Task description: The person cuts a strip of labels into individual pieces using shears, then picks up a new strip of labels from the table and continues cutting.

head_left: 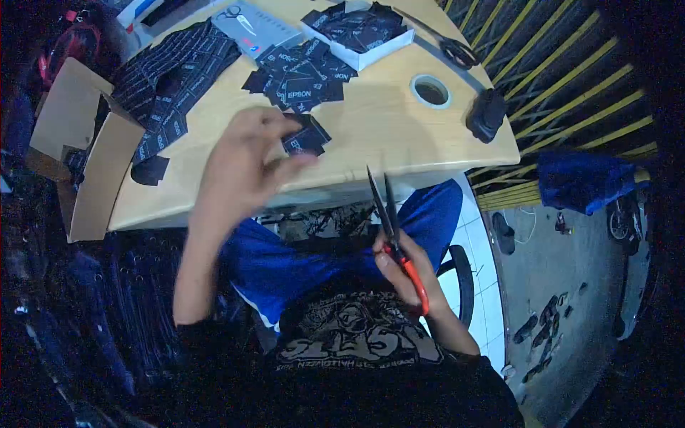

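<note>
My left hand (242, 160) hovers at the table's near edge, slightly smeared by motion. Its thumb and fingers are apart, with nothing seen between them. Just beyond the fingertips lie a few black square labels (305, 134) with white print. Over my lap, my right hand (410, 267) grips scissors (389, 221) by their red handles, dark blades parted and pointing toward the table. Farther back is a loose pile of black EPSON labels (300, 78). An uncut black printed sheet (168, 85) spreads out on the left.
The wooden table (371, 128) also bears a white box (374, 53) of black pieces, a tape roll (431, 91), a dark object (486, 115), other scissors (457, 53) and a grey package (255, 27). A cardboard box (107, 164) stands left; a yellow-slatted gate (564, 71) is right.
</note>
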Available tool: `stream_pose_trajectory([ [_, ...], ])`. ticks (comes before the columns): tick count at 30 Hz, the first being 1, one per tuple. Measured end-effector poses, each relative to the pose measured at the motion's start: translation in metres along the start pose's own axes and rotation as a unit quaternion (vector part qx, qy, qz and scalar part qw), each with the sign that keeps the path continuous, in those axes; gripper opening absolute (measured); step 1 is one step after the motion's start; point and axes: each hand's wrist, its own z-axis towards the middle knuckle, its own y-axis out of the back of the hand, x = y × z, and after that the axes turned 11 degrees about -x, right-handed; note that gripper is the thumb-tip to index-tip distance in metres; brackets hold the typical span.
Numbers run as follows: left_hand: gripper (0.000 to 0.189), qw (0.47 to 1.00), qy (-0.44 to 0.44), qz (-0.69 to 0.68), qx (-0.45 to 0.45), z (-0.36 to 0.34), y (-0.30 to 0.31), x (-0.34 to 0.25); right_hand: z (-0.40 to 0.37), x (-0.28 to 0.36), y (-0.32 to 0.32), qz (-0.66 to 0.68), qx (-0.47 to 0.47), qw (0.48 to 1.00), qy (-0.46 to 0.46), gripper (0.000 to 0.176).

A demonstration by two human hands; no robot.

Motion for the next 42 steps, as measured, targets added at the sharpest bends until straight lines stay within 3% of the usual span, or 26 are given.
stream_pose_trajectory([
  [2, 0.042, 0.999, -0.026, 0.033, -0.019, -0.026, -0.008, -0.015, 0.004, 0.005, -0.002, 0.009, -0.017, 1.000, 0.006, 0.020],
  [4, 0.041, 0.998, -0.034, 0.044, -0.018, -0.042, -0.017, -0.018, 0.007, 0.006, -0.004, 0.072, -0.005, 0.994, -0.079, 0.018],
  [8, 0.034, 0.996, -0.043, 0.060, -0.056, -0.062, -0.031, -0.013, 0.015, 0.008, -0.007, 0.015, -0.025, 0.999, 0.036, 0.016],
  [11, 0.032, 0.989, -0.101, 0.057, -0.088, -0.068, -0.031, -0.013, 0.026, 0.011, -0.014, 0.036, -0.040, 0.997, 0.047, 0.015],
  [16, 0.031, 0.981, -0.106, 0.031, -0.158, -0.078, -0.036, -0.022, 0.048, 0.036, -0.026, -0.004, -0.063, 0.994, 0.085, 0.017],
  [19, 0.028, 0.972, -0.138, 0.029, -0.187, -0.085, -0.023, -0.043, 0.055, 0.049, -0.037, 0.168, -0.077, 0.983, -0.016, 0.016],
  [21, 0.023, 0.965, -0.175, 0.069, -0.183, -0.089, -0.017, -0.054, 0.057, 0.055, -0.035, 0.189, -0.071, 0.979, 0.009, 0.016],
  [24, 0.025, 0.972, -0.066, 0.018, -0.227, -0.089, -0.020, -0.048, 0.060, 0.062, -0.043, 0.218, -0.080, 0.973, 0.011, 0.019],
  [25, 0.028, 0.950, 0.090, -0.087, -0.285, -0.086, -0.025, -0.062, 0.057, 0.062, -0.043, 0.231, -0.092, 0.968, 0.042, 0.019],
  [26, 0.028, 0.950, 0.094, -0.091, -0.284, -0.086, -0.031, -0.070, 0.056, 0.062, -0.043, 0.244, -0.104, 0.961, 0.074, 0.019],
  [27, 0.027, 0.881, 0.237, -0.307, -0.270, -0.086, -0.034, -0.076, 0.056, 0.060, -0.046, 0.222, -0.135, 0.962, 0.086, 0.022],
  [28, 0.027, 0.749, 0.363, -0.500, -0.239, -0.087, -0.037, -0.079, 0.053, 0.061, -0.049, 0.219, -0.134, 0.963, 0.085, 0.022],
  [29, 0.022, 0.758, 0.413, -0.466, -0.195, -0.091, -0.042, -0.079, 0.051, 0.064, -0.053, 0.242, -0.145, 0.956, 0.086, 0.022],
  [32, 0.019, 0.733, 0.424, -0.477, -0.236, -0.087, -0.052, -0.086, 0.044, 0.057, -0.053, 0.235, -0.152, 0.955, 0.101, 0.024],
  [37, 0.017, 0.689, 0.403, -0.543, -0.263, -0.066, -0.038, -0.079, 0.044, 0.062, -0.052, 0.280, -0.090, 0.955, 0.036, 0.032],
  [38, 0.017, 0.688, 0.404, -0.543, -0.263, -0.065, -0.036, -0.080, 0.044, 0.063, -0.054, 0.280, -0.090, 0.955, 0.036, 0.032],
  [40, 0.017, 0.736, 0.363, -0.523, -0.230, -0.063, -0.035, -0.085, 0.044, 0.067, -0.060, 0.287, -0.125, 0.949, 0.027, 0.033],
  [42, 0.014, 0.720, 0.379, -0.517, -0.265, -0.065, -0.040, -0.086, 0.044, 0.065, -0.060, 0.286, -0.121, 0.950, 0.035, 0.032],
])
